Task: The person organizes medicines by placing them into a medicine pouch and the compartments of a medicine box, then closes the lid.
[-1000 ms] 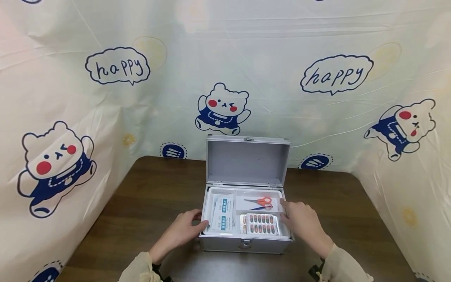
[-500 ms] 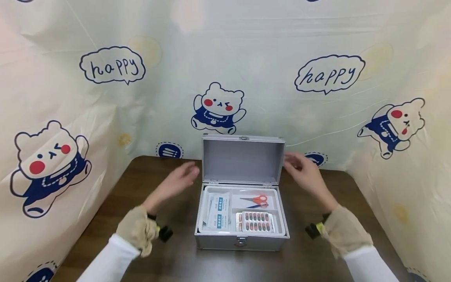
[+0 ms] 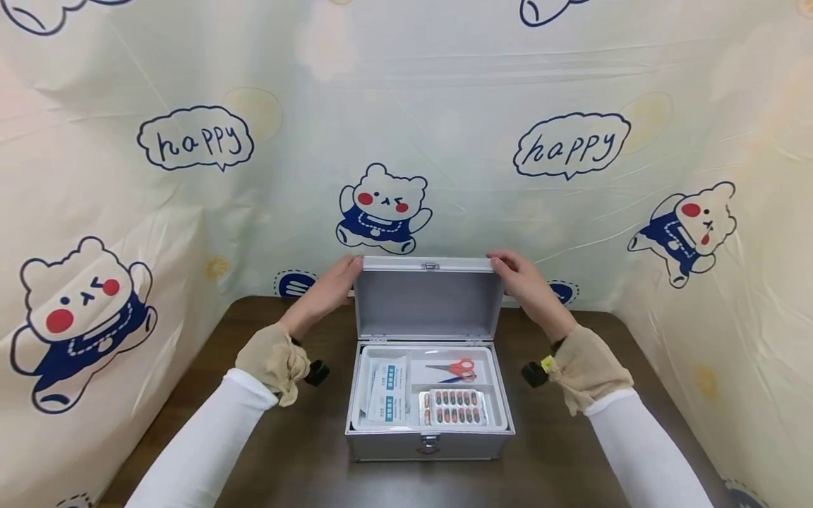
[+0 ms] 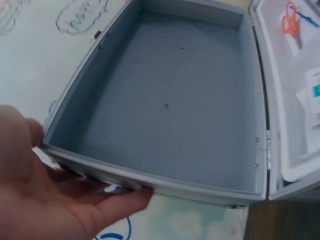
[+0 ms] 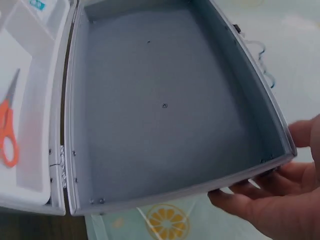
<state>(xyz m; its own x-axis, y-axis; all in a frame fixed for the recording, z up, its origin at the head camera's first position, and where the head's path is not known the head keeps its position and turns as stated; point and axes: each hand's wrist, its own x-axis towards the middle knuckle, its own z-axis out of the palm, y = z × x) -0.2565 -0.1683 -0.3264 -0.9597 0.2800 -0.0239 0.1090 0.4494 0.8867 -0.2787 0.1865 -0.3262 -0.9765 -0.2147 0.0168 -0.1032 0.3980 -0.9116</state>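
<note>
A silver metal case (image 3: pixel 387 446) stands on the table with its lid (image 3: pixel 427 305) upright. My left hand (image 3: pixel 325 293) holds the lid's upper left corner; in the left wrist view its thumb is at the corner and its fingers lie along the outer side. At the opposite corner, my right hand (image 3: pixel 532 291) grips the lid in the same way, with fingers behind the side wall in the right wrist view. Inside the case, a white tray (image 3: pixel 416 374) bears white-and-blue packets (image 3: pixel 389 391), orange-handled scissors (image 3: pixel 459 367), a blue slender item (image 3: pixel 454 379) and capsule blister packs (image 3: pixel 457 407).
The case rests on a dark brown wooden table (image 3: pixel 286 437). A pale curtain (image 3: pixel 470 85) with printed bears surrounds it at the back and both sides, close behind the raised lid. A latch (image 3: pixel 429 441) is on the case's front.
Both hands have left the sides of the case body, risen along the lid and taken hold of its upper corners. The lid's top edge now looks tipped slightly forward.
</note>
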